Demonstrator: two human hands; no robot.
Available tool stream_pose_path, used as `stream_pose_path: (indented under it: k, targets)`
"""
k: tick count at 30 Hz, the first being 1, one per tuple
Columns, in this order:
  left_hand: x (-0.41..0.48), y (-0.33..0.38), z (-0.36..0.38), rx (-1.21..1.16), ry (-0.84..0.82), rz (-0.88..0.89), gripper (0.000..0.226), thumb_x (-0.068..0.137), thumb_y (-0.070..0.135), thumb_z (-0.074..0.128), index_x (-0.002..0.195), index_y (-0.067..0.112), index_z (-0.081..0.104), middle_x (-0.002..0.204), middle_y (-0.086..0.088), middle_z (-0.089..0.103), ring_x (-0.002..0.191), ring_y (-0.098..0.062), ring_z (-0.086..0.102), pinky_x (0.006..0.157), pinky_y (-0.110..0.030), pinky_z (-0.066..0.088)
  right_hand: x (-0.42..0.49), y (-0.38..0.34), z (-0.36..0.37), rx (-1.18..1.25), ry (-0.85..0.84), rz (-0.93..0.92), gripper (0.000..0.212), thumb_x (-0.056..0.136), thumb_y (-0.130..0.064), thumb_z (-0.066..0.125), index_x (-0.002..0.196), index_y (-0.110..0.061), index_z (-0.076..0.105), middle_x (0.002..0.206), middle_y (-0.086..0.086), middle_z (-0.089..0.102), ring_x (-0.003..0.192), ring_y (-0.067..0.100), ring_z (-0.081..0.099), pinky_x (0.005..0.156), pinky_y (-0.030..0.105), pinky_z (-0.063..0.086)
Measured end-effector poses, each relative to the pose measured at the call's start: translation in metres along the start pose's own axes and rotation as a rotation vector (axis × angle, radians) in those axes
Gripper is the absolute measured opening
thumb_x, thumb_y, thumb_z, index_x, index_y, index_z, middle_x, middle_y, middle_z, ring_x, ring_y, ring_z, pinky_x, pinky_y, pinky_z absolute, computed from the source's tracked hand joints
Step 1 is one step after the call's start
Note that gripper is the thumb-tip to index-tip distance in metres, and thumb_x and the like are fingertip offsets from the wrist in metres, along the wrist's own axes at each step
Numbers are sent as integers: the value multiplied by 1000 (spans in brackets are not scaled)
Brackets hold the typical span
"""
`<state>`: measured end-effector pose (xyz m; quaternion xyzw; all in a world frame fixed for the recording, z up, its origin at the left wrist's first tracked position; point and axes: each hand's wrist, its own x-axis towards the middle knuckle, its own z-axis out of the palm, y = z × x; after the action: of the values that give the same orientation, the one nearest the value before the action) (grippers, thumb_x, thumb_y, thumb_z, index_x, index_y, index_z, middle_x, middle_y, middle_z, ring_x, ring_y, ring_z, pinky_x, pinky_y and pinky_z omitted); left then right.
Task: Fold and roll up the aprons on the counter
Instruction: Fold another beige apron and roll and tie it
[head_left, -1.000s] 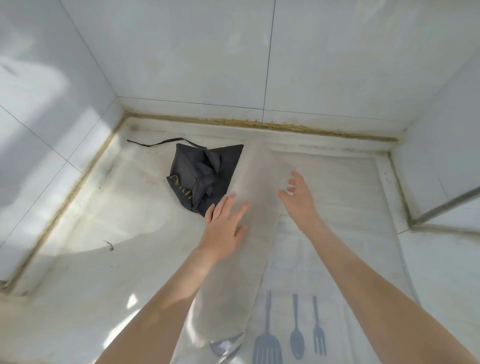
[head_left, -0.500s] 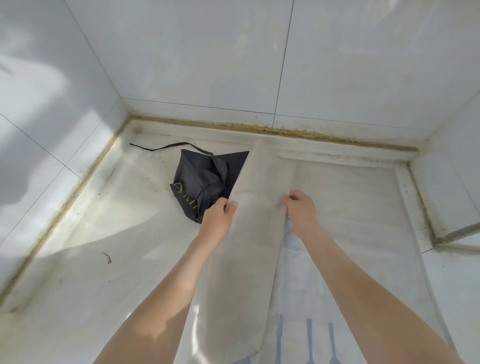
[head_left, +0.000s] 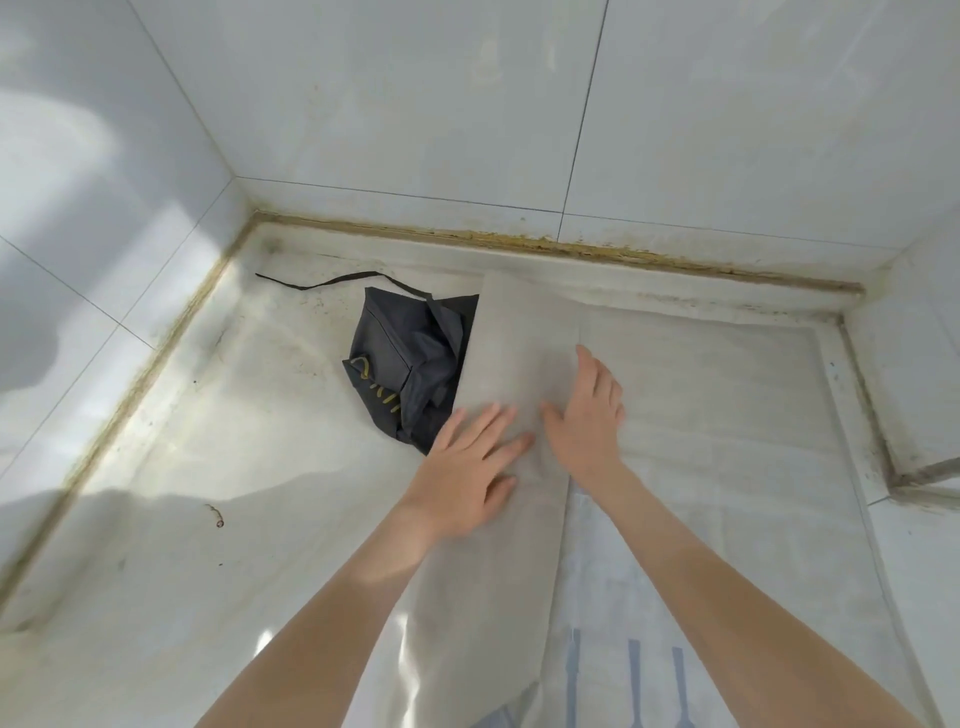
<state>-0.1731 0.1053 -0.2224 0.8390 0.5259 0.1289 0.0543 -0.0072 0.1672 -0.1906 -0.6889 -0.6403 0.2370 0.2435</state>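
A pale apron (head_left: 727, 415) lies spread flat on the white counter (head_left: 197, 467). Its left side is folded over into a long band (head_left: 498, 571), and blue utensil prints (head_left: 629, 686) show at its near end. The left hand (head_left: 467, 473) and the right hand (head_left: 589, 415) both press flat on this band, fingers straight and spread. A crumpled dark apron (head_left: 400, 369) sits just beside it to the left, its strap (head_left: 332, 283) trailing toward the wall.

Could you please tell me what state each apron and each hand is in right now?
light apron: spread on the counter, left side folded over in a long strip.
dark apron: crumpled in a heap, strap trailing.
left hand: fingers straight, pressing the folded strip.
right hand: fingers straight, flat on the same strip.
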Motion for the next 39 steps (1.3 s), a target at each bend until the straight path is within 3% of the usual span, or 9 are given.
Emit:
stream_pose_path:
  k: [5,8,11,14,20,23,28,32,39]
  targets:
    - [-9,-6,11,44,-218,-124,59,102,48,10,145,21,39,151,-7,39,139,-21,36,114,-40,17,-72,12,23,-211,38,-392,46,82,-32,45,125,-16,48,119,5,58,109,25,53,90,32,31]
    - [-5,-4,6,45,-252,-189,64,102,47,3,146,17,37,151,-10,37,139,-24,36,115,-37,12,-93,34,32,-399,-101,-537,50,93,-39,39,136,-15,44,134,8,52,123,24,49,101,38,30]
    - [-12,2,3,1,-226,-266,74,92,56,-5,153,17,11,159,-4,0,147,-16,-1,113,-25,-17,-87,40,32,-551,-144,-540,57,95,-46,31,142,-16,40,142,7,49,130,25,46,106,45,26]
    - [-34,5,-3,-69,-271,-308,80,83,58,-4,152,18,-5,155,3,-20,140,-7,-24,113,-25,-21,-82,34,28,-612,-169,-459,60,91,-48,29,143,-18,34,141,6,50,130,25,47,107,47,22]
    - [-95,13,-30,-12,-445,-228,76,84,56,2,154,24,0,155,1,-26,142,-15,-27,119,-40,-10,-124,10,26,-431,-57,-714,43,81,-24,42,122,-14,43,113,8,61,99,27,58,87,36,33]
    - [-124,19,-34,51,-363,-109,69,88,51,14,150,24,27,161,-3,1,146,-20,-11,120,-44,-1,-157,5,19,-229,-257,-936,36,85,-41,48,110,-15,45,101,5,60,93,20,47,81,31,32]
    - [-146,30,-39,93,-486,-303,79,79,65,-10,152,34,-4,161,5,-10,147,-14,-11,116,-37,-9,-201,13,9,-276,-709,-1032,53,83,-55,51,121,-18,51,115,-4,52,104,14,36,92,29,24]
    - [-141,43,-39,161,-525,-395,67,88,57,-8,150,32,-13,160,2,-15,147,-19,-13,118,-39,-7,-218,17,14,-288,-507,-1067,14,82,-25,48,90,-22,59,86,-6,57,83,16,50,78,28,32]
    - [-141,55,-41,156,-557,-451,54,104,39,13,150,32,-15,158,-5,-22,146,-24,-18,118,-45,-9,-229,28,12,-133,-451,-950,18,88,-16,45,80,-17,61,78,-5,53,79,12,43,76,22,31]
